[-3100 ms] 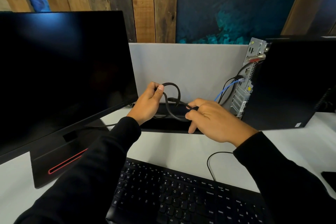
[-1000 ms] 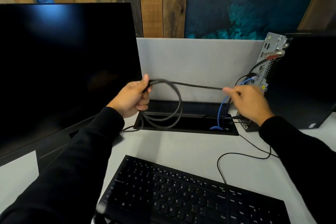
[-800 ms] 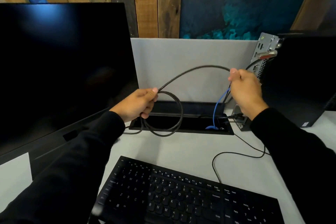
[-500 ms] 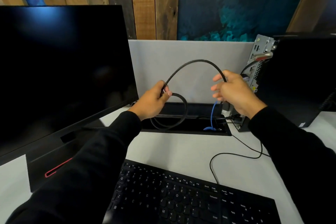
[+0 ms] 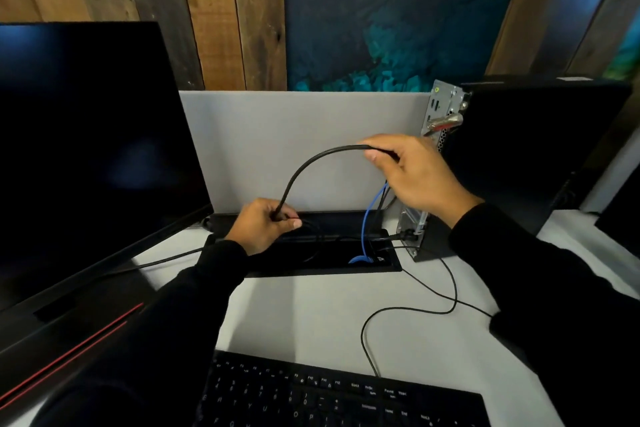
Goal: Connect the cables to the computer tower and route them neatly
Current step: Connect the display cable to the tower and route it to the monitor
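Note:
A thick black cable [image 5: 304, 166] arcs between my two hands. My left hand [image 5: 263, 227] grips its lower part in a fist just above the desk's cable slot [image 5: 311, 262], where a coil of it hangs. My right hand [image 5: 412, 173] holds the upper end, fingers curled round it, close to the rear panel [image 5: 440, 114] of the black computer tower [image 5: 530, 156]. A blue cable [image 5: 369, 218] runs from the tower's back down into the slot. Other black leads are plugged low on the panel.
A large dark monitor [image 5: 86, 149] fills the left. A black keyboard [image 5: 329, 395] lies at the front, its thin cord [image 5: 412, 310] looping over the white desk [image 5: 304, 315]. A grey divider [image 5: 277, 142] stands behind the slot.
My left hand has dropped to the cable slot with the coil. My right hand has lifted its end of the cable slightly and stays near the tower's rear panel.

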`<state>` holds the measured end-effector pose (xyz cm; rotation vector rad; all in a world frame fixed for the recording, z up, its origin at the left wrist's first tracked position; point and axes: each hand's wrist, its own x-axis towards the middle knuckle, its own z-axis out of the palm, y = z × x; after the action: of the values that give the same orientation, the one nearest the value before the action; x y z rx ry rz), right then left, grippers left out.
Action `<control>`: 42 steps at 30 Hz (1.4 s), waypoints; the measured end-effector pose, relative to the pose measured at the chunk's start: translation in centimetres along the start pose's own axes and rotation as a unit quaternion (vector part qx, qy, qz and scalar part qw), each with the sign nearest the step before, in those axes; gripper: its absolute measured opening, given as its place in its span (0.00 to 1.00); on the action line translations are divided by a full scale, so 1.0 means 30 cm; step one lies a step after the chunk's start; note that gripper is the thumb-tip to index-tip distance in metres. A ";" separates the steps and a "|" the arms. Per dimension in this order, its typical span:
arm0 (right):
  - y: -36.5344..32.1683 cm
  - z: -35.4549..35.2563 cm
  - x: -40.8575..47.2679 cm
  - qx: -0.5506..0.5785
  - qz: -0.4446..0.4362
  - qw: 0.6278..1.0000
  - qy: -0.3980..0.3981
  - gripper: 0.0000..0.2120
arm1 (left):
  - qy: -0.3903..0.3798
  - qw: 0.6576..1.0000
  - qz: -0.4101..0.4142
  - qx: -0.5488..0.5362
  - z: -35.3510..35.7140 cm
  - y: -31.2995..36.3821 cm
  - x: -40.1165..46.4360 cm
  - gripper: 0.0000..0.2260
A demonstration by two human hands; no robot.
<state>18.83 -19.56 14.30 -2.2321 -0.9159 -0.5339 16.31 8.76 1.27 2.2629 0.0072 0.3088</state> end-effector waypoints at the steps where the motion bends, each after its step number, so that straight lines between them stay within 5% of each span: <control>1: 0.003 -0.002 -0.002 -0.008 -0.004 1.000 -0.003 0.13 | -0.005 1.000 -0.004 -0.006 0.015 -0.014 0.000 0.04; 8: 0.047 0.034 -0.009 -0.042 -0.002 0.999 -0.034 0.11 | -0.129 0.987 -0.077 0.051 0.069 -0.052 -0.016 0.02; 10: 0.054 0.039 -0.004 -0.072 -0.009 0.997 -0.038 0.11 | -0.164 0.983 -0.069 0.033 0.053 -0.005 -0.023 0.13; 12: 0.062 0.039 -0.004 -0.090 -0.027 0.995 -0.036 0.13 | -0.145 0.987 -0.034 -0.058 0.029 0.081 -0.019 0.22; 16: 0.077 0.019 -0.023 -0.199 -0.030 0.978 -0.063 0.17 | -0.107 0.979 0.137 -0.110 -0.026 0.374 0.006 0.24; 21: 0.102 -0.017 -0.018 -0.199 -0.017 0.978 -0.059 0.13 | -0.045 0.943 0.277 0.178 0.038 0.586 0.081 0.08; 25: 0.149 -0.054 -0.030 -0.121 -0.007 0.993 0.007 0.09 | -0.034 0.958 0.260 0.116 0.114 0.587 0.105 0.15; 29: 0.162 -0.088 -0.071 -0.129 -0.043 0.989 0.055 0.11 | 0.005 0.967 0.243 0.079 0.115 0.538 0.139 0.10; 37: 0.191 -0.151 -0.112 -0.210 -0.068 0.938 0.268 0.11 | 0.063 0.978 0.173 0.096 0.105 0.590 0.175 0.13; 42: 0.204 -0.225 -0.038 -0.229 -0.015 0.941 0.248 0.22 | 0.088 0.963 0.222 0.126 0.108 0.684 0.187 0.14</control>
<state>21.74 -28.13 15.80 -2.3015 -0.5974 -1.3678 20.49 -6.48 15.89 2.4658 -0.3920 0.7855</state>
